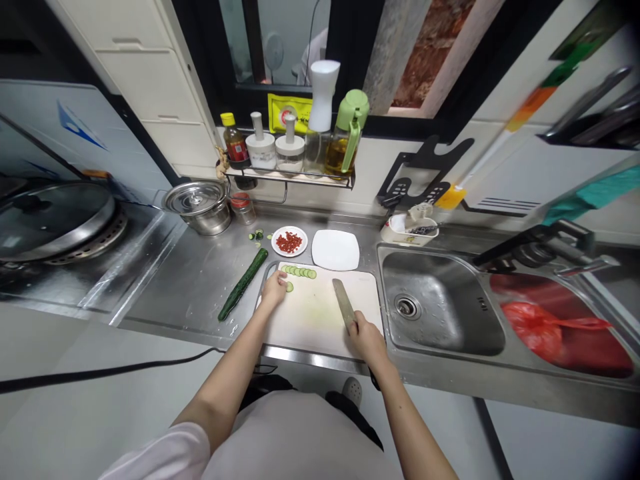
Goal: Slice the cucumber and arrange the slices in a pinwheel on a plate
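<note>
A white cutting board (310,327) with a grey rim lies on the steel counter in front of me. Along its far left edge runs an overlapping row of cucumber slices (299,272). My left hand (275,291) is over the board's left side, its fingertips pinched at a single cucumber slice (289,287) just below that row. In my right hand (367,339) is a kitchen knife (343,301), gripped by the handle, its blade pointing away over the board's right half. A whole cucumber (243,285) rests on the counter left of the board.
Behind the board stand a small plate of chopped red pieces (289,241) and a white square plate (335,250). Cucumber scraps (257,235) lie nearby. A sink (440,303) adjoins on the right; a lidded steel pot (200,207) stands left. Above hangs a condiment rack (293,176).
</note>
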Demonstrator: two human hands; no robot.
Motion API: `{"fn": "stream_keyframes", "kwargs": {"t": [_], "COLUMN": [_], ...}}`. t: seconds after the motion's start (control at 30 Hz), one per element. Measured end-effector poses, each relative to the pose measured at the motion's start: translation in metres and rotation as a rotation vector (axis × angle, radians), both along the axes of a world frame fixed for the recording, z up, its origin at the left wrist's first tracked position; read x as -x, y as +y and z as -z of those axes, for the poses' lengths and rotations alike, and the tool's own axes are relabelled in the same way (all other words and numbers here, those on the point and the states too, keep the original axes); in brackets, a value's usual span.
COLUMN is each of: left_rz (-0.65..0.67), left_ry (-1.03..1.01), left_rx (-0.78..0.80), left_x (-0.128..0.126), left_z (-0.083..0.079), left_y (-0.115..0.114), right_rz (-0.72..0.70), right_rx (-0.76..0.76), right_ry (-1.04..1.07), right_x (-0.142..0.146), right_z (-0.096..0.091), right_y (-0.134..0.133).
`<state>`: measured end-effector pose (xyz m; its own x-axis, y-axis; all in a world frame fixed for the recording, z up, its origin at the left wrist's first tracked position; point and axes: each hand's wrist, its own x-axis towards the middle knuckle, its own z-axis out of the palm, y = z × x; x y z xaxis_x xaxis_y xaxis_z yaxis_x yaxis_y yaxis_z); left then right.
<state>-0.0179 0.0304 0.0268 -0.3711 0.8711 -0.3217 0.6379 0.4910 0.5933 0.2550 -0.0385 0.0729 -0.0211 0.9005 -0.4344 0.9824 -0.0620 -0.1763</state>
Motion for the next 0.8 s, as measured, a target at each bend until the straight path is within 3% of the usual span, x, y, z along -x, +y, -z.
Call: {"fn": "stream_keyframes", "kwargs": {"t": [0.43, 0.8], "left_rz": [-0.043, 0.055], "left_ry": [0.185, 0.33], "left_rx": [-0.04, -0.11], "left_x": [0.006, 0.002], "left_z": [0.003, -0.002], "left_y": [0.013, 0.003], "right_rz": [0.01, 0.012], "right_rx": [0.014, 0.005], "right_ry": [0.003, 0.019], "right_x": [0.0, -0.002], "right_z": [-0.004, 0.002], "right_y": [0.001, 0.003]}}
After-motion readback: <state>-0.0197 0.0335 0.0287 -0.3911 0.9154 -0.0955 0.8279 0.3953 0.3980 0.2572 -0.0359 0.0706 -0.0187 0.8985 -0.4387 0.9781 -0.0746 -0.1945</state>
